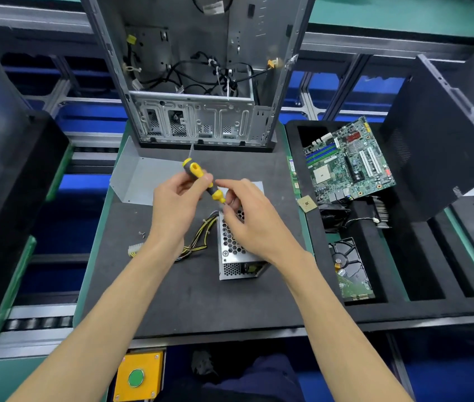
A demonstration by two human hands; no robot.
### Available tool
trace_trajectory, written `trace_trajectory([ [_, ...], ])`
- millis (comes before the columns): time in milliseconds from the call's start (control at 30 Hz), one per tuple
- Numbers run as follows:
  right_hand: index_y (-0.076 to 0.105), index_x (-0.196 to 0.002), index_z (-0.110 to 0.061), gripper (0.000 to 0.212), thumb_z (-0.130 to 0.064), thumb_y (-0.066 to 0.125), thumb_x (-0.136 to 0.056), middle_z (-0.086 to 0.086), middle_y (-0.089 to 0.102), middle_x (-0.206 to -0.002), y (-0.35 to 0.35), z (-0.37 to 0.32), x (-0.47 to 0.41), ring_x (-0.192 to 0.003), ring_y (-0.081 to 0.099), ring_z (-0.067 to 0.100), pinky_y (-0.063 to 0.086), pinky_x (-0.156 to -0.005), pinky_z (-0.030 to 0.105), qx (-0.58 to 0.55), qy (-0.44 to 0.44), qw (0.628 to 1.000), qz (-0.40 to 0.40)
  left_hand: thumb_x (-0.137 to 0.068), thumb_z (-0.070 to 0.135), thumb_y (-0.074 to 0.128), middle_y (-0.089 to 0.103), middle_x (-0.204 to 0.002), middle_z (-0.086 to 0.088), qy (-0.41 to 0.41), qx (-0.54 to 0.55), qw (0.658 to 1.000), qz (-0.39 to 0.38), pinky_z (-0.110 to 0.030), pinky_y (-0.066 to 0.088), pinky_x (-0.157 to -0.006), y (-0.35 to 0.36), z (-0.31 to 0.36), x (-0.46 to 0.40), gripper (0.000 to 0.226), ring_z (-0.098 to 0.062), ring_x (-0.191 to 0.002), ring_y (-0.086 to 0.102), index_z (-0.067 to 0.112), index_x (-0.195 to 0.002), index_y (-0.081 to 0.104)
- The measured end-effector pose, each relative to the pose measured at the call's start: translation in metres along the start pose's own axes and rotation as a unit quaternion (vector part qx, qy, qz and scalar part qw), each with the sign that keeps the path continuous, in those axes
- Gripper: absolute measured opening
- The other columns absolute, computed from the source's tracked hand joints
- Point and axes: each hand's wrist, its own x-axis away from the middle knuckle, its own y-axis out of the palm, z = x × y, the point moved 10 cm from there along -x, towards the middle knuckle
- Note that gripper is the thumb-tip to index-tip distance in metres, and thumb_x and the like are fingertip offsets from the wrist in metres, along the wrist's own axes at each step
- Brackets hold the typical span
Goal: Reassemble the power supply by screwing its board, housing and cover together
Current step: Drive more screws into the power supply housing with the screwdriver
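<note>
Both hands grasp a screwdriver [201,178], left hand [176,203] on its handle, right hand [251,216] pinching its end, above the power supply [237,253] lying on the worktop [189,297] before an open case [198,71].

Power supply [237,250] top partly hidden under right hand [247,216]. Screwdriver [201,178] butt end lost between fingers. Tiny screws [142,234] left of centre too small to count. Computer case [198,68] cut off by top edge.

Yellow-black screwdriver [201,177], silver power supply [234,250] (honeycomb perforations), green motherboard [349,161]
</note>
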Motion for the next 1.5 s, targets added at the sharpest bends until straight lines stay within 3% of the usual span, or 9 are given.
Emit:
trace_trajectory([
  [133,0.052,-0.129,-0.023,0.032,-0.009,0.05,-0.1,-0.008,0.063,-0.095,-0.026,-0.01,-0.003,-0.084,0.061,0.014,0.052,-0.075,0.032,-0.102,0.013,0.994,0.041,-0.089,0.021,0.074,0.075,-0.1,0.003,0.173,-0.056,0.979,-0.089,-0.016,0.052,-0.08,0.035,0.064,0.024,0.019,-0.007,-0.09,0.07,0.029,-0.106,0.074],
  [267,0.057,-0.099,-0.019,0.017,-0.009,0.046,-0.091,-0.012,0.046,-0.072,-0.062,-0.001,-0.005,-0.064,0.038,0.008,0.032,-0.061,0.023,-0.334,0.061,0.932,0.13,-0.092,0.032,0.068,0.072,-0.106,0.009,0.233,-0.085,0.963,-0.103,-0.014,0.05,-0.082,0.043,0.086,0.033,0.021,-0.003,-0.095,0.066,0.028,-0.112,0.071],
  [333,0.047,-0.078,-0.015,0.015,-0.02,0.047,-0.092,-0.004,0.033,-0.065,-0.077,0.005,-0.007,-0.06,0.024,0.013,0.02,-0.059,0.029,-0.492,0.07,0.851,0.172,-0.092,0.037,0.069,0.068,-0.099,0.012,0.179,-0.114,0.976,-0.041,-0.008,0.044,-0.076,0.028,0.062,0.024,0.02,0.005,-0.086,0.06,0.025,-0.108,0.067],
  [400,0.037,-0.068,-0.016,0.041,-0.043,0.044,-0.099,0.0,0.021,-0.062,-0.086,0.014,-0.007,-0.058,0.016,0.016,0.016,-0.058,0.032,-0.567,0.081,0.795,0.199,-0.087,0.045,0.073,0.062,-0.099,0.008,0.057,-0.146,0.988,-0.006,-0.008,0.042,-0.069,0.014,0.016,0.018,0.032,0.005,-0.078,0.054,0.024,-0.107,0.057],
  [533,0.028,-0.06,-0.017,0.063,-0.069,0.029,-0.096,-0.002,0.018,-0.054,-0.078,0.028,-0.007,-0.055,0.011,0.018,0.012,-0.057,0.034,-0.607,0.117,0.765,0.181,-0.079,0.059,0.075,0.065,-0.103,0.004,-0.123,-0.17,0.975,-0.075,-0.023,0.044,-0.071,0.015,-0.067,0.028,0.05,-0.005,-0.092,0.062,0.026,-0.11,0.052],
  [767,0.022,-0.053,-0.019,0.067,-0.074,0.03,-0.09,-0.001,0.012,-0.048,-0.054,0.034,-0.006,-0.049,0.009,0.017,0.009,-0.054,0.036,-0.587,0.157,0.781,0.146,-0.088,0.053,0.069,0.079,-0.096,0.007,-0.142,-0.065,0.978,-0.142,-0.035,0.054,-0.087,0.034,-0.088,0.038,0.035,-0.011,-0.092,0.075,0.022,-0.106,0.067],
  [1067,0.026,-0.051,-0.02,0.066,-0.072,0.031,-0.09,-0.002,0.014,-0.049,-0.052,0.03,-0.011,-0.049,0.01,0.017,0.006,-0.056,0.037,-0.576,0.139,0.795,0.131,-0.091,0.046,0.068,0.079,-0.089,0.003,-0.134,-0.054,0.979,-0.141,-0.015,0.05,-0.066,0.036,-0.082,0.037,0.031,-0.009,-0.082,0.075,0.017,-0.104,0.068],
  [1267,0.028,-0.051,-0.02,0.065,-0.075,0.039,-0.083,-0.002,0.017,-0.05,-0.051,0.026,-0.014,-0.05,0.011,0.019,0.008,-0.055,0.037,-0.529,0.13,0.831,0.113,-0.092,0.045,0.069,0.079,-0.088,0.002,-0.136,-0.048,0.979,-0.143,-0.014,0.05,-0.063,0.036,-0.084,0.036,0.033,-0.009,-0.08,0.075,0.015,-0.106,0.068],
  [1500,0.032,-0.05,-0.017,0.073,-0.081,0.038,-0.083,0.001,0.033,-0.054,-0.049,0.027,-0.018,-0.053,0.032,0.02,0.033,-0.063,0.035,-0.396,0.165,0.901,0.062,-0.092,0.042,0.069,0.079,-0.086,0.0,-0.129,-0.043,0.981,-0.141,-0.012,0.048,-0.058,0.037,-0.083,0.036,0.032,-0.007,-0.073,0.073,0.013,-0.104,0.068],
])
